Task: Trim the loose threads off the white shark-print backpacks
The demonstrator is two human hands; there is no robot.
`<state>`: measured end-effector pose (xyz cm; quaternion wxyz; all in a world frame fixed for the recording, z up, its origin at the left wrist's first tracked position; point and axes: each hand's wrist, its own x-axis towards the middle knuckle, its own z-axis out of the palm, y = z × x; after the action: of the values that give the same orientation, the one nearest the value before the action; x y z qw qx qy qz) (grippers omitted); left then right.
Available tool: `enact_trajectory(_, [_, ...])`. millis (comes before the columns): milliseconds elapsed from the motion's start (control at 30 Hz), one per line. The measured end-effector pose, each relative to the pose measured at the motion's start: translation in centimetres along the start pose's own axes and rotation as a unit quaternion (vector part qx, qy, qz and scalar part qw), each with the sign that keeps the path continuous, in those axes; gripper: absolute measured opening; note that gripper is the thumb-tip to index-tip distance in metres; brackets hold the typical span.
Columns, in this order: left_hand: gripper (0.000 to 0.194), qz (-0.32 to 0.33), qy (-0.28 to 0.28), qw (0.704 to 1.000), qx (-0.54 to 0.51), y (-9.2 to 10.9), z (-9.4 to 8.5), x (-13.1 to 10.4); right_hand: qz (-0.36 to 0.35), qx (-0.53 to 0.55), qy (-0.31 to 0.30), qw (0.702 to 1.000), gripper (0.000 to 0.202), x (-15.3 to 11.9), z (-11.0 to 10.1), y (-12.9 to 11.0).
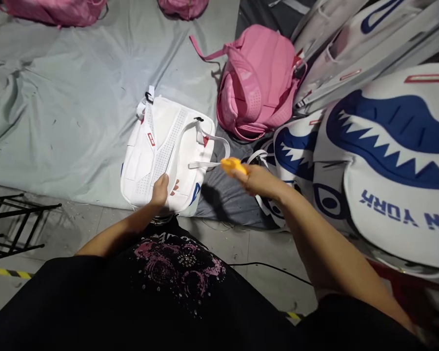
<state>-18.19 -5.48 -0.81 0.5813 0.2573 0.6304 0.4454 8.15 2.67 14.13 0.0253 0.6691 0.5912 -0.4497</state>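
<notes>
Far left: black metal rack (pixel 18 224), thin bars, open frame. Next, a grey-green sheet (pixel 58 141), smooth and creased. On its near edge, directly before you: one white backpack (pixel 168 151), lying flat, straps up; rounded rectangular body, smooth panels, perforated shoulder straps, small red label, black buckles, pale webbing, blue patches at the lower edges. Your left hand (pixel 160 192): thumb pressed over the lower end of a shoulder strap, fingers clamped on it. Your right hand (pixel 256 181): fingers closed round a yellow-orange tool (pixel 231 165), glossy, its exact form hidden; a flat webbing end reaches it. Beyond: one pink backpack (pixel 259 73), plump, with perforated straps. Far right: white shark-mouth bags (pixel 395 141), smooth, with raised blue jaws and jagged white teeth.
</notes>
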Motion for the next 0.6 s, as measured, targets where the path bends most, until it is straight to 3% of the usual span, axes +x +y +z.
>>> enact_trajectory(100, [0.053, 0.04, -0.043, 0.998, 0.0, 0.1, -0.1, -0.4, 0.024, -0.063, -0.012, 0.998, 0.046, -1.3, 2.0, 0.0])
enact_trajectory(233, [0.052, 0.039, -0.1, 0.994, 0.014, 1.1, -0.2, -0.8, 0.022, -0.107, -0.036, 0.993, 0.048, -3.7, 5.0, -0.1])
enact_trajectory(333, [0.05, 0.057, -0.135, 0.989, 0.025, 2.6, -2.5, -1.3, 0.024, -0.128, -0.046, 0.99, 0.047, -6.5, 7.9, 0.1])
enact_trajectory(400, [0.05, 0.085, -0.088, 0.992, 0.037, 3.7, -5.5, -1.5, 0.035, -0.133, -0.044, 0.99, 0.047, -8.4, 10.4, 0.3])
enact_trajectory(467, [0.047, 0.068, 0.021, 0.997, 0.036, 4.8, -9.1, -1.3, 0.062, -0.156, -0.035, 0.985, 0.047, -9.8, 13.0, 0.4])
enact_trajectory(533, [0.041, -0.038, 0.119, 0.992, -0.005, 5.6, -12.3, -0.5, 0.094, -0.187, -0.019, 0.978, 0.047, -10.6, 15.6, 0.4])
enact_trajectory(600, [0.042, -0.172, 0.144, 0.971, -0.076, 6.4, -14.4, 0.3, 0.11, -0.2, -0.007, 0.974, 0.047, -10.8, 17.7, 0.1])
